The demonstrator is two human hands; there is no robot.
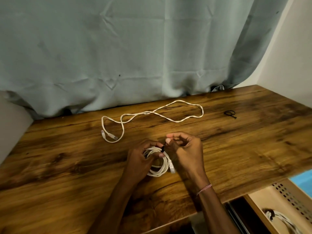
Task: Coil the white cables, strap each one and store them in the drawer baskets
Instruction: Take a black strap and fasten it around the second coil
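Note:
A coiled white cable rests on the wooden table near its middle front. My left hand grips the coil from the left. A black strap wraps the top of the coil, and my right hand pinches its free end between thumb and finger. A second white cable lies loose and uncoiled farther back on the table. Another black strap lies at the back right. At the lower right an open drawer basket holds a strapped white coil.
A grey-green curtain hangs behind the table's back edge. A pale wall stands at the right. The drawer sticks out below the table's front right edge.

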